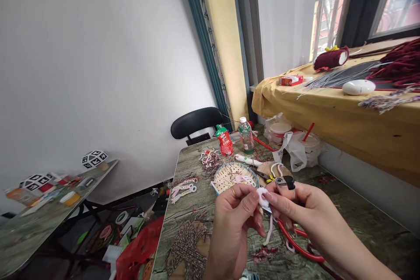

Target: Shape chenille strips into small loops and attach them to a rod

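Observation:
My left hand (234, 216) and my right hand (297, 205) meet over the wood-patterned table (183, 214), both pinching a small white looped cord piece (263, 197) between the fingertips. A loose white strand (269, 229) hangs down from it. A ring sits on a left finger. On a right finger is a small black and metal clip (285, 181). A red cord (295, 245) lies on the table under my right hand. Just beyond the hands stands a woven basket (226, 175) holding pale pink cords.
Finished white and pink knotted pieces (183, 188) lie left of the basket, striped yarn (187, 245) nearer. A red pouch (225, 140), a water bottle (246, 135), plastic bags and cups (295, 144) stand at the far end. A black chair (195, 123), a cluttered side table (49, 192) and a yellow-covered ledge (344, 109) surround.

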The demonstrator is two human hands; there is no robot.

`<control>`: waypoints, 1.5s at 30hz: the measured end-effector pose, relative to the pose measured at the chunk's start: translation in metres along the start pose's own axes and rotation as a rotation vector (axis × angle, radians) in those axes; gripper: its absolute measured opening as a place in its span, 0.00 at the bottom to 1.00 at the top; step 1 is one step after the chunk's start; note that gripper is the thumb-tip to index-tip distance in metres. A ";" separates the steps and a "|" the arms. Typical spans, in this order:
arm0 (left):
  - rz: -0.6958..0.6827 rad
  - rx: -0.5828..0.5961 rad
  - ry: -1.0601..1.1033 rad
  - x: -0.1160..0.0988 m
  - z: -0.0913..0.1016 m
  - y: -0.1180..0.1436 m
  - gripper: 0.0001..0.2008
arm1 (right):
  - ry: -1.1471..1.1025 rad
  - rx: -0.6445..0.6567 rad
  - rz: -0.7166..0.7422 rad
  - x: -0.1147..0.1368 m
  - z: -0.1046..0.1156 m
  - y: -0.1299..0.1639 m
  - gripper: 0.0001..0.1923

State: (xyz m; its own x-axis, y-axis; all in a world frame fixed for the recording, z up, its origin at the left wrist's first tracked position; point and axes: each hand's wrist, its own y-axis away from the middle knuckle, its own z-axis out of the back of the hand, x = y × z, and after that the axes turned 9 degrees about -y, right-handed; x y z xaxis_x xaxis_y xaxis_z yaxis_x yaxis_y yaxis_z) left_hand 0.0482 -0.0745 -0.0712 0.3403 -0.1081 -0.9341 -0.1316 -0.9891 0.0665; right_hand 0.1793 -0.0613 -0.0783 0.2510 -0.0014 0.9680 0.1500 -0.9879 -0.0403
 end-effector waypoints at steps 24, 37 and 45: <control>0.181 0.147 0.221 0.000 -0.001 0.003 0.14 | 0.015 0.106 0.354 -0.003 0.002 0.003 0.12; 0.227 0.147 0.273 0.002 0.002 0.004 0.14 | -0.061 0.099 0.326 -0.001 -0.001 0.004 0.09; 0.219 0.200 0.330 0.008 0.002 0.004 0.13 | -0.106 0.126 0.300 -0.008 0.003 0.004 0.10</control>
State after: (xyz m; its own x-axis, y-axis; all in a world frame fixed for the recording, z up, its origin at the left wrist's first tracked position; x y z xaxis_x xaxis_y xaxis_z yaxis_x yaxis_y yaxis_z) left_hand 0.0485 -0.0790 -0.0791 0.5592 -0.3709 -0.7414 -0.4004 -0.9039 0.1503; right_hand 0.1805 -0.0643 -0.0871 0.3989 -0.2664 0.8774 0.1693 -0.9190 -0.3560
